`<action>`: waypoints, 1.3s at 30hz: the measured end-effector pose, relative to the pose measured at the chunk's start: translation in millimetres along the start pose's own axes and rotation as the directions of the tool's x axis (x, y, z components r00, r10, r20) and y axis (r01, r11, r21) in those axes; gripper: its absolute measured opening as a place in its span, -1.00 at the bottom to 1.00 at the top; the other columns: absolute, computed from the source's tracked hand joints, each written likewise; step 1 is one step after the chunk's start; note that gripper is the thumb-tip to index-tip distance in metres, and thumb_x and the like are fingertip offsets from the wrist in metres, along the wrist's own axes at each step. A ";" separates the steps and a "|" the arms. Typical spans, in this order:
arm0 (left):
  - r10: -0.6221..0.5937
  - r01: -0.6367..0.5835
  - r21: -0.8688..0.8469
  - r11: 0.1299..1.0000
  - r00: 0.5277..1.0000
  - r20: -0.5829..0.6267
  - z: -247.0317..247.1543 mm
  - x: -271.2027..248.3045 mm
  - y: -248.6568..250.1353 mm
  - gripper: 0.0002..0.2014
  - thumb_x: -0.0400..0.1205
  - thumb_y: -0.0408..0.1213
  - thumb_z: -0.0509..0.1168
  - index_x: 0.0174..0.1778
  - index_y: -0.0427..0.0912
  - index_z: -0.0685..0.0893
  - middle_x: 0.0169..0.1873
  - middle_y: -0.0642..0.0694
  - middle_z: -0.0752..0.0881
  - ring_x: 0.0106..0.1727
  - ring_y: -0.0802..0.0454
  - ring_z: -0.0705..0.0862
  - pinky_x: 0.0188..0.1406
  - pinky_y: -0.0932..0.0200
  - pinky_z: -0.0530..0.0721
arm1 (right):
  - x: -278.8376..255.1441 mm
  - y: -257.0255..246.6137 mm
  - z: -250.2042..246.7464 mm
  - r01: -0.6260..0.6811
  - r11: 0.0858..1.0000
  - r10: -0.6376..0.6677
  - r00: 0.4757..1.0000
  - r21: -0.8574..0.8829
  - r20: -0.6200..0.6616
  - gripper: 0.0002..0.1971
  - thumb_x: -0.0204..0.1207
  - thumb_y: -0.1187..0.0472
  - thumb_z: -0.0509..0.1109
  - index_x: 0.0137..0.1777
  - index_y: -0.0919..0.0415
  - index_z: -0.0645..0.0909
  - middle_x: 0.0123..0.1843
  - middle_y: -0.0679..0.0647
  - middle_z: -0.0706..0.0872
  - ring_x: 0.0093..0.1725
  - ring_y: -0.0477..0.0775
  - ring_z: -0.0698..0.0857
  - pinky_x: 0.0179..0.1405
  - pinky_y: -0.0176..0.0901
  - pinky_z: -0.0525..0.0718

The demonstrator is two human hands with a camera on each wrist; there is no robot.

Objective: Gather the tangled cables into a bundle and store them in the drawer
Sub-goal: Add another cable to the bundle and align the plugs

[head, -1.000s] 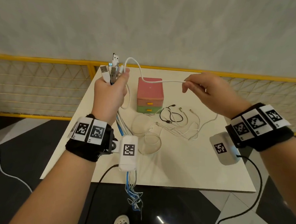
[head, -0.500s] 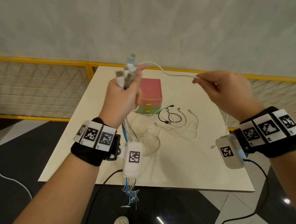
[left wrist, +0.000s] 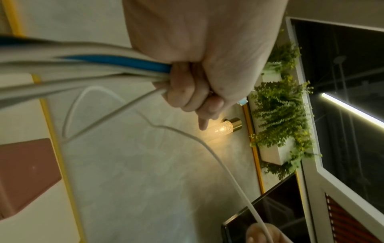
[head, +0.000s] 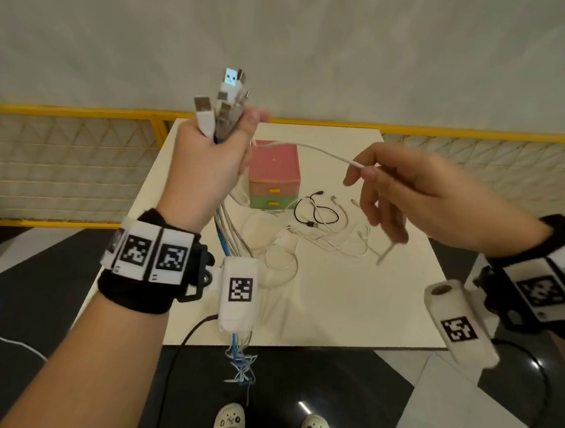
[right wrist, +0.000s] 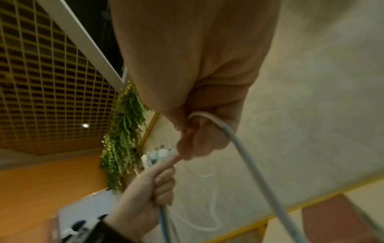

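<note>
A: Where are the cables?

B: The left hand [head: 207, 171] clenches a bundle [head: 222, 109], plugs sticking up toward 12 o'clock, cords hanging past the wrist toward 6. More cables [head: 320, 230] lie loose on the table [head: 352, 302].

A: And the right hand [head: 419, 196]?

B: At 3 o'clock from the left, apart from it. Thumb and forefinger pinch a white cable [head: 315, 151] that runs back to the left fist.

A: The drawers [head: 274, 176]?

B: On the table between the hands, at its 12 o'clock end; both shut.
</note>
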State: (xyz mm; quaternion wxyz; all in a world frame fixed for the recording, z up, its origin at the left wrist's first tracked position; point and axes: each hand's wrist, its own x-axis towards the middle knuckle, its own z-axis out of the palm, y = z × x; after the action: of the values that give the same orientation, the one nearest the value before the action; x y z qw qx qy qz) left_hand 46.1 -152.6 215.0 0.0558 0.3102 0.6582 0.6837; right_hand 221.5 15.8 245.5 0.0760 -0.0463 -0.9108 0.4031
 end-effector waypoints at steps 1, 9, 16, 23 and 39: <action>-0.015 0.015 -0.026 1.000 1.000 0.005 -0.4 -1.0 2.2 -0.81 0.73 -0.19 0.29 -0.07 -0.13 0.80 -0.67 0.16 0.42 -0.63 0.20 0.31 -0.64 0.40 0.31 | -5.1 -7.4 3.7 -0.017 0.997 0.014 0.999 0.076 0.032 -0.81 0.73 0.20 0.05 0.07 0.20 0.49 -0.39 0.15 0.64 -0.60 0.18 0.65 -0.60 0.00 0.62; -0.125 0.153 -0.060 0.986 0.935 0.333 14.1 -27.5 9.0 -0.44 0.72 0.00 0.22 -0.61 -0.16 0.43 -0.59 -0.22 0.32 -0.66 0.05 0.16 -0.60 0.30 0.12 | -16.6 3.7 53.8 0.043 0.930 0.102 0.923 -0.365 0.370 -0.61 0.66 -0.13 0.04 0.04 0.04 0.63 -0.27 -0.09 0.77 -0.25 -0.16 0.74 -0.09 -0.15 0.70; -0.024 -0.087 0.166 0.982 0.819 0.573 19.9 -44.3 15.5 -0.59 0.77 -0.01 0.02 0.02 0.06 0.81 0.07 0.21 0.79 0.23 0.33 0.67 0.34 0.29 0.55 | -5.9 7.3 57.7 0.029 0.985 0.000 0.987 -0.173 0.163 -0.61 0.61 -0.10 0.18 0.36 0.02 0.52 0.33 -0.11 0.64 0.29 -0.22 0.59 0.38 -0.21 0.52; -0.020 -0.122 0.214 0.969 0.828 0.561 38.5 -41.3 5.0 -0.68 0.77 -0.11 0.19 0.04 -0.11 0.85 0.00 0.11 0.84 0.14 0.28 0.73 0.23 0.28 0.63 | 6.7 8.2 89.9 -0.017 0.936 -0.016 0.996 0.352 0.090 -0.77 0.70 0.44 0.06 0.25 0.39 0.48 0.04 0.08 0.65 0.07 -0.07 0.68 0.25 -0.17 0.66; 0.046 0.043 -0.210 0.977 0.914 0.402 36.3 -40.2 6.6 -0.58 0.61 -0.41 0.41 0.31 0.01 0.47 -0.19 -0.49 0.68 -0.17 -0.17 0.79 -0.07 -0.03 0.78 | 12.1 18.1 103.4 0.033 0.722 -0.101 0.993 0.691 0.058 -0.72 0.73 0.32 -0.01 -0.17 0.13 0.43 -0.42 0.04 0.34 -0.51 -0.01 0.36 -0.41 -0.13 0.61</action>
State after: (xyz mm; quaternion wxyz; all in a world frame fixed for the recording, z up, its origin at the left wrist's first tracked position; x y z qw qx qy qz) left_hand 98.6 -141.5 204.9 0.2235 0.4375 0.5546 0.6716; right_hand 191.8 -45.5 164.7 0.0603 0.0367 -0.6998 0.7108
